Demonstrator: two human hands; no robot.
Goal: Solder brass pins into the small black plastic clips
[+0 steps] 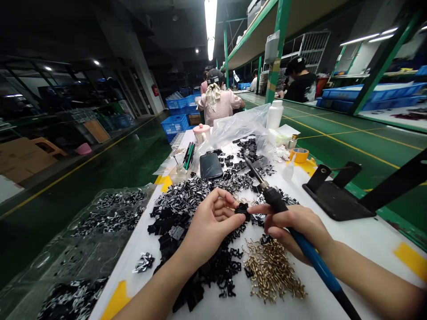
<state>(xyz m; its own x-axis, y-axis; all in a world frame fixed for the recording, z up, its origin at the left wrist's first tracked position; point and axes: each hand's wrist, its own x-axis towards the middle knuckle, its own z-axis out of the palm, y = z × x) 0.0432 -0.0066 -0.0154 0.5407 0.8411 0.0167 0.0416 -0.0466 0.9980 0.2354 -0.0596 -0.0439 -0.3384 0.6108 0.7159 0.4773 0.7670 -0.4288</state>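
Observation:
Between thumb and fingers, my left hand (213, 220) holds a small black part (242, 210) above the worktable (350, 249). My right hand (300, 224) is wrapped round a soldering iron (308, 249) with a blue handle, and its index fingertip touches the black part's right side. The iron's metal tip (255, 171) points up and away, clear of the part. Beneath my hands spreads a large heap of black parts (183, 195). A pile of brass-coloured hooked pieces (273, 271) lies below my right hand.
A black phone (211, 166), a lidded cup (202, 133), a white bottle (275, 114) and plastic film stand ahead. An iron stand (340, 200) and yellow tape roll (299, 154) are at right. Clear trays (90, 249) of parts sit left. Other people work beyond.

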